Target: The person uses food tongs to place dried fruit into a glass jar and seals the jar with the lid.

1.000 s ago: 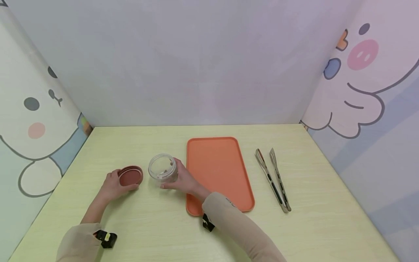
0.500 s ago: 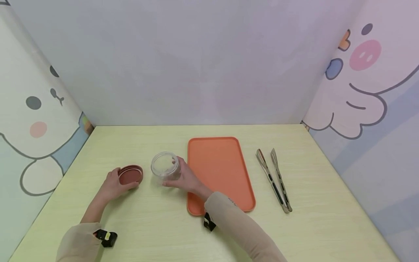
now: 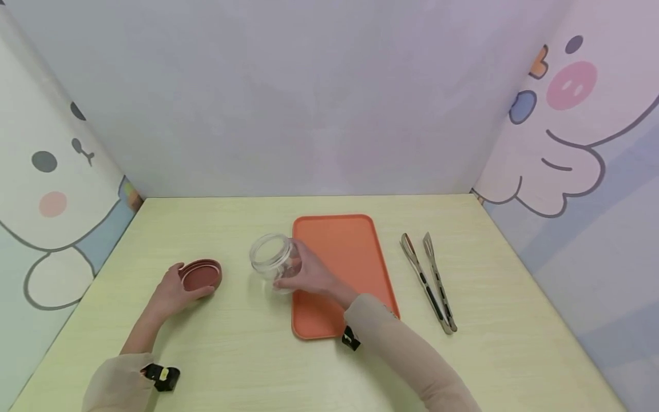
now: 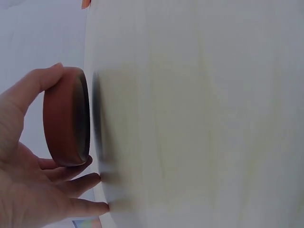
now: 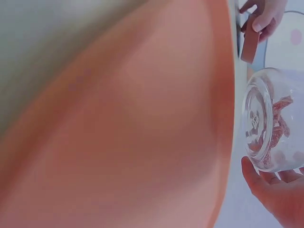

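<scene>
My left hand (image 3: 172, 293) grips a round reddish-brown screw lid (image 3: 202, 278) by its edges, hollow side up, at the left of the table. The left wrist view shows the lid (image 4: 56, 123) just off the tabletop, thumb on one side and fingers under the other. A clear jar (image 3: 269, 257) with its mouth uncovered is in my right hand (image 3: 311, 277), whose fingers wrap its right side. Seen from the right wrist, the jar's base is above the table, and wrinkled reddish-brown pieces (image 5: 280, 128) lie inside. The jar overlaps the left edge of an orange tray (image 3: 337, 246).
Metal tongs (image 3: 425, 284) lie spread on the table right of the tray. A pale wall (image 3: 309, 114) stands behind the table, with cartoon-printed panels at both sides. My right forearm (image 3: 407, 349) passes over the tray's front corner.
My right hand has carried the jar rightward and slightly away from me, up to the tray's left edge. My left hand and the lid have stayed almost in place.
</scene>
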`<action>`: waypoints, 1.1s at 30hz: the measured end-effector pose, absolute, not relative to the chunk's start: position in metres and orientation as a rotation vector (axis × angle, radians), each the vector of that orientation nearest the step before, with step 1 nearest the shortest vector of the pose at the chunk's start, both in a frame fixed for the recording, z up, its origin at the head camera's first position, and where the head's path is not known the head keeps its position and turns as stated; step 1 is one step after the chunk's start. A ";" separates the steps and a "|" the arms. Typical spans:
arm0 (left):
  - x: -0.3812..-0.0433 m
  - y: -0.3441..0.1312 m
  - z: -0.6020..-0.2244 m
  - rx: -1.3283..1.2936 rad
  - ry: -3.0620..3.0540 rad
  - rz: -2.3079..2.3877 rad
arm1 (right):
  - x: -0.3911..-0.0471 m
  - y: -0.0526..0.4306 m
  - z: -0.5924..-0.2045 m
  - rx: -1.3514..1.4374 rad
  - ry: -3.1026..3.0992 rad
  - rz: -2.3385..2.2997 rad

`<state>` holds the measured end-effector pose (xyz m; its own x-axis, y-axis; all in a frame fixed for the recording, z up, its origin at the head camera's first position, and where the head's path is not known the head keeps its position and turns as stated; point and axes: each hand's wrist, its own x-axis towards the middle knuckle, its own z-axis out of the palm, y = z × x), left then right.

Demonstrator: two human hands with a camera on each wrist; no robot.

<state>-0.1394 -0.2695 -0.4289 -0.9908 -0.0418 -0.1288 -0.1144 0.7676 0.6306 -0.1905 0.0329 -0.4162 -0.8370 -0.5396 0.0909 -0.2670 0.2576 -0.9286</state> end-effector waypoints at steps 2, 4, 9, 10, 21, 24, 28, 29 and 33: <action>-0.139 -0.270 -0.429 -0.146 2.839 1.046 | -0.193 0.039 -0.417 -0.765 2.345 -1.553; -0.138 -0.271 -0.429 -0.158 2.828 1.070 | -0.193 0.044 -0.413 -0.783 2.418 -1.488; -0.137 -0.270 -0.425 -0.154 2.814 1.148 | -0.194 0.054 -0.407 -0.821 2.500 -1.419; -0.137 -0.270 -0.425 -0.153 2.803 1.173 | -0.194 0.055 -0.405 -0.824 2.504 -1.416; -0.139 -0.264 -0.423 -0.112 2.595 1.694 | -0.187 0.071 -0.394 -0.848 2.477 -1.429; -0.136 -0.256 -0.416 -0.081 2.524 1.854 | -0.186 0.074 -0.393 -0.864 2.480 -1.431; -0.130 -0.245 -0.407 -0.012 2.453 2.004 | -0.184 0.079 -0.392 -0.924 2.482 -1.436; -0.129 -0.243 -0.406 0.018 2.402 2.071 | -0.183 0.080 -0.392 -0.937 2.490 -1.427; -0.126 -0.234 -0.401 0.213 2.081 2.366 | -0.179 0.084 -0.391 -0.969 2.515 -1.404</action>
